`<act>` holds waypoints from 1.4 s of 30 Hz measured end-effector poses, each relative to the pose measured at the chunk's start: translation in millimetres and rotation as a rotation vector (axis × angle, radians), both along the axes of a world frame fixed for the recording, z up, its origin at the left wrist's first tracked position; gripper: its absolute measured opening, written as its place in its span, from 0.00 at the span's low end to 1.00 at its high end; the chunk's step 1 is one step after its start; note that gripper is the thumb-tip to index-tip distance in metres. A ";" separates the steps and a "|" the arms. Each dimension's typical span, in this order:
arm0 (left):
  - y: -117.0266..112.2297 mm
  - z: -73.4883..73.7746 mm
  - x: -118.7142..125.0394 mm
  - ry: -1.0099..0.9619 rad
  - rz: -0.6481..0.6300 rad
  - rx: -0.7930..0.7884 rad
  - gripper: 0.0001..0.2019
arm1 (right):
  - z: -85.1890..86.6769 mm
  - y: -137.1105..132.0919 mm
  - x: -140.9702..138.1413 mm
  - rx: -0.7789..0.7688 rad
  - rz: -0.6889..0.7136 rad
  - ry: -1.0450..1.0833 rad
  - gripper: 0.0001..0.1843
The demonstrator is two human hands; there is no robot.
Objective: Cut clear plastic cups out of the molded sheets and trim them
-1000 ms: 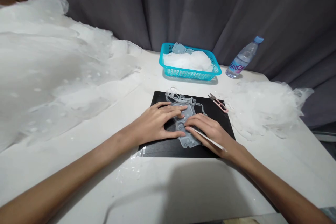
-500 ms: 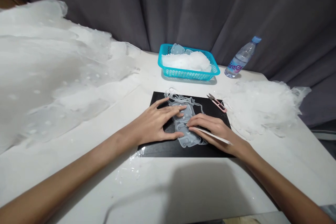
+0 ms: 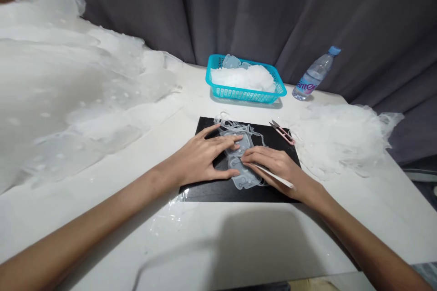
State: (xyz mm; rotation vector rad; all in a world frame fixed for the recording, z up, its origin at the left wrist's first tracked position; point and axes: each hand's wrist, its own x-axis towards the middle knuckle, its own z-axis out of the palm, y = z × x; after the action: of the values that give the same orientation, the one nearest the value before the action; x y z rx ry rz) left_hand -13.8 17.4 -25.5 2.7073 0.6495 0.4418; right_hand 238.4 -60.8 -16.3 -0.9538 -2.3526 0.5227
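Translucent grey moulded pieces (image 3: 247, 178), joined flat with round knobs, lie on a black mat (image 3: 211, 194). My left hand (image 3: 205, 154) is open and spread over their left side, its fingertips and thumb resting on them. My right hand (image 3: 269, 163) pinches a slim white-handled tool (image 3: 278, 178), held like a pen over the middle of the pieces. The tool's tip is hidden by my fingers. Loose curly strips (image 3: 235, 126) of the same translucent material lie at the top of the pieces. A pair of thread snips (image 3: 282, 132) with pink handles lies at the mat's upper right.
A turquoise basket (image 3: 246, 96) holding white stuff and grey pieces stands at the back. Right of it stands a water bottle (image 3: 314, 75). White sheer material is heaped on the left (image 3: 85, 86) and the right (image 3: 341, 138) of the white table (image 3: 170, 245). A grey curtain (image 3: 232, 9) hangs behind.
My right hand has shifted slightly up and left, and the tool's rear end has swung a little left. My left hand stays on the pieces.
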 end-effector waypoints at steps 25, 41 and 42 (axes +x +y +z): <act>2.1 0.4 1.3 0.017 0.005 0.015 0.41 | 0.9 3.9 2.7 0.005 -0.007 -0.007 0.11; 2.4 2.6 2.5 0.035 0.006 -0.001 0.42 | 4.0 7.2 4.2 0.009 0.012 0.008 0.09; 2.4 2.2 2.3 0.035 0.006 0.004 0.41 | 3.3 7.0 4.6 0.022 0.013 -0.007 0.10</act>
State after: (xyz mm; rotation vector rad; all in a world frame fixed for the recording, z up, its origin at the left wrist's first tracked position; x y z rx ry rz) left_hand -11.5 19.8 -23.3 2.7230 0.6664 0.3980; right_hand 243.0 -53.8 -13.0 -0.9324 -2.3678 0.4987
